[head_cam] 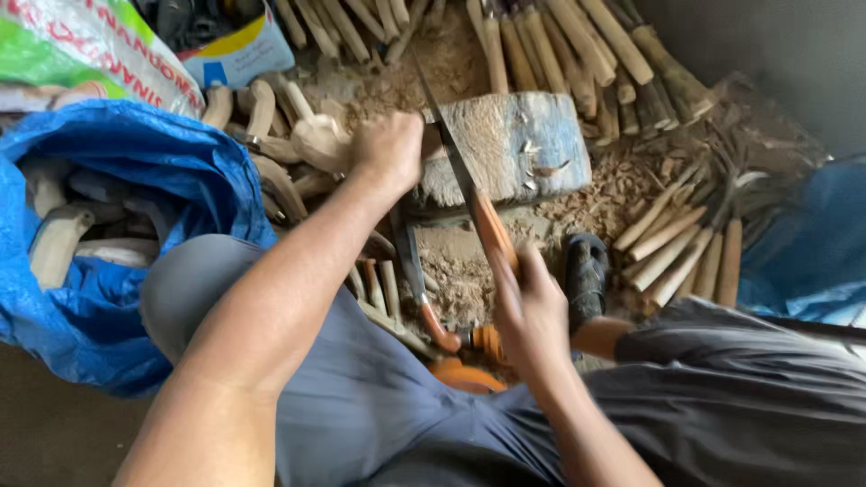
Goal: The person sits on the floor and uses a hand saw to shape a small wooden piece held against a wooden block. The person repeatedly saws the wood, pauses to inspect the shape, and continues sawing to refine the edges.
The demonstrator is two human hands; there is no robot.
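Bare forearms, grey-blue trousers [361, 388], dark sandal [586, 275]

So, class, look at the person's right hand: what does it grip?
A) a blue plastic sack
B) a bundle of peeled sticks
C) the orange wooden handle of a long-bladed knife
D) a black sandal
C: the right hand closes around the orange handle of the long knife, whose blade reaches to the wooden block; the left hand holds a pale carved piece.

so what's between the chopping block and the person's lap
In the head view, between the wooden chopping block and the lap lies a heap of wood shavings, with a second orange-handled blade lying on it, below the left hand.
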